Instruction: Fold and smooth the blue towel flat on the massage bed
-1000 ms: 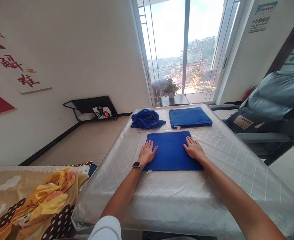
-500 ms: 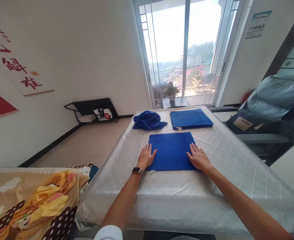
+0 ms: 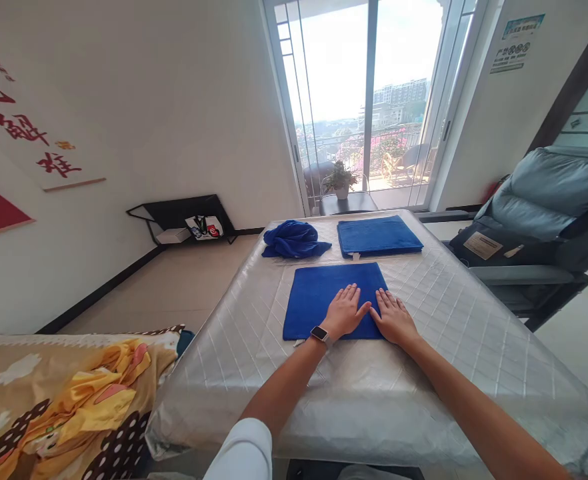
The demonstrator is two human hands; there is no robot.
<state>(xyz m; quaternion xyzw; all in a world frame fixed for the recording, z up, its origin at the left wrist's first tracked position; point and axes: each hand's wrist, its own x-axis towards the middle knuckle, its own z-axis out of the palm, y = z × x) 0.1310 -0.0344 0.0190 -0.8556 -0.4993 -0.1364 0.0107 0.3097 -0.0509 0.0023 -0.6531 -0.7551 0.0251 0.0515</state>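
Note:
A blue towel (image 3: 314, 300), folded into a flat rectangle, lies in front of me on the plastic-wrapped mattress (image 3: 234, 360). My left hand (image 3: 345, 311) rests flat on the towel right of its middle, fingers together and stretched out, thumb toward the right. On the towel's right edge lies my right hand (image 3: 393, 317), palm down with its fingers extended. The two thumbs almost meet. Behind the towel are a crumpled blue towel (image 3: 297, 240) on the left and a stack of folded blue towels (image 3: 379, 235) on the right.
A grey armchair (image 3: 554, 207) stands to the right of the mattress. At the lower left is a bed with a patterned blanket (image 3: 64, 400). A potted plant (image 3: 341, 181) sits on a chair by the glass door. A black rack (image 3: 184, 217) leans at the left wall.
My left hand has moved from the towel's left edge rightward across it, close to my right hand. My right hand stays at the right edge. The view has shifted slightly.

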